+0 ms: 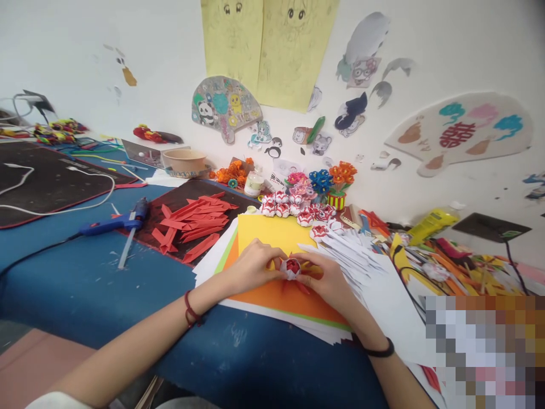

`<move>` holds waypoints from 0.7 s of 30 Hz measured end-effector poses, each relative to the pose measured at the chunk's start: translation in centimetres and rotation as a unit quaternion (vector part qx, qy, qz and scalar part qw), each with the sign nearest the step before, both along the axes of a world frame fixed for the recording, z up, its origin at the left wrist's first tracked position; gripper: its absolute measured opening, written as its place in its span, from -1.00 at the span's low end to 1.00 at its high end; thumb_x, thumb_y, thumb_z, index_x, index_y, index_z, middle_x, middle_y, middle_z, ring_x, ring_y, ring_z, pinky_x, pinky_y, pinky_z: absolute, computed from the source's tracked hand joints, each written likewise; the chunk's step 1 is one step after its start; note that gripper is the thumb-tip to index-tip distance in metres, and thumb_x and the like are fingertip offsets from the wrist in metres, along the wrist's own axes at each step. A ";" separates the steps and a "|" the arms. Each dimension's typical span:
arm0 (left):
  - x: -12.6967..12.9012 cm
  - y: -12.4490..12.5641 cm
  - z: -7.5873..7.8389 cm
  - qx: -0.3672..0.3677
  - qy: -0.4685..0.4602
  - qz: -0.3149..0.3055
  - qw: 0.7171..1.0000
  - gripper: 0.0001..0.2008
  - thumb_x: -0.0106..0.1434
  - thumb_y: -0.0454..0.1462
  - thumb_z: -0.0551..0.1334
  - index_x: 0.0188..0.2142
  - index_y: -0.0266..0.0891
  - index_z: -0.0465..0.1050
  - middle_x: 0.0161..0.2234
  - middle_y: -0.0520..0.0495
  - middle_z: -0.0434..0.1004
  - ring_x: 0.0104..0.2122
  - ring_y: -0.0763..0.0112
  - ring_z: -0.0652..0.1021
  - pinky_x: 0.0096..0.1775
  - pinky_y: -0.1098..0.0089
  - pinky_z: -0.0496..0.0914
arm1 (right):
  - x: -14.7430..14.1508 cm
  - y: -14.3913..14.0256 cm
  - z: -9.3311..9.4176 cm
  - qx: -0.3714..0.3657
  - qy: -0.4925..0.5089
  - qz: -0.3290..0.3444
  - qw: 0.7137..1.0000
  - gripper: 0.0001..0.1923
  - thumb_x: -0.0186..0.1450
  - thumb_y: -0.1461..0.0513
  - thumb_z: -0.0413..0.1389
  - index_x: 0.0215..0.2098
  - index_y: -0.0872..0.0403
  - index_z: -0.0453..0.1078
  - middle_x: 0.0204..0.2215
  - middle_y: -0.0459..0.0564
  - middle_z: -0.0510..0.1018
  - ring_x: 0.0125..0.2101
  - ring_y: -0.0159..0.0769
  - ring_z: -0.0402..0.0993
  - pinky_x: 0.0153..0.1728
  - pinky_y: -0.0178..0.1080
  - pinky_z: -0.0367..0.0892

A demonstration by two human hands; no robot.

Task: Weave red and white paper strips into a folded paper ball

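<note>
Between my fingertips I hold a small red and white paper flower above a stack of coloured paper. My left hand grips its left side, thumb and fingers closed on it. My right hand pinches the flower from the right. Red paper points stick out beneath it. Under both hands lie an orange sheet and a yellow sheet. Behind the stack sits a cluster of similar red and white paper flowers. To the left is a pile of folded red paper strips.
A blue glue gun with its cord rests on the blue table. White folded strips lie right of the stack. A beige bowl, a yellow bottle and scattered paper scraps stand farther back.
</note>
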State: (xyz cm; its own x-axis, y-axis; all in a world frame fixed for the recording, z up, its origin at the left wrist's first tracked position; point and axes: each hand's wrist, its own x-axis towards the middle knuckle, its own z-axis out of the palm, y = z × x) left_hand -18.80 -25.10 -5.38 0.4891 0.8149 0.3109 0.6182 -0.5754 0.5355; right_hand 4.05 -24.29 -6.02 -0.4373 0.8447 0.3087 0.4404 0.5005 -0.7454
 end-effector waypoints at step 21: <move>0.1 -1.8 1.4 0.175 0.148 0.004 0.973 -0.57 0.37 0.04 0.15 -0.03 -0.26 0.42 -0.20 -0.09 0.56 -0.24 0.27 0.49 -0.26 0.27 0.15 | -0.1 -1.3 0.9 0.020 -0.111 -0.057 0.992 -0.52 0.01 -0.13 0.36 -0.46 0.01 0.33 -0.56 -0.14 0.50 -0.54 -0.33 0.35 -0.50 -0.27 0.19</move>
State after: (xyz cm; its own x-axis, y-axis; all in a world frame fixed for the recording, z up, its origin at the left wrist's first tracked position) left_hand -18.65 -26.86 -3.99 0.5933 0.6885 0.4170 0.7207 -0.6851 0.1058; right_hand 3.96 -25.55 -5.09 -0.4000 0.8818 0.2499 0.6476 0.4648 -0.6038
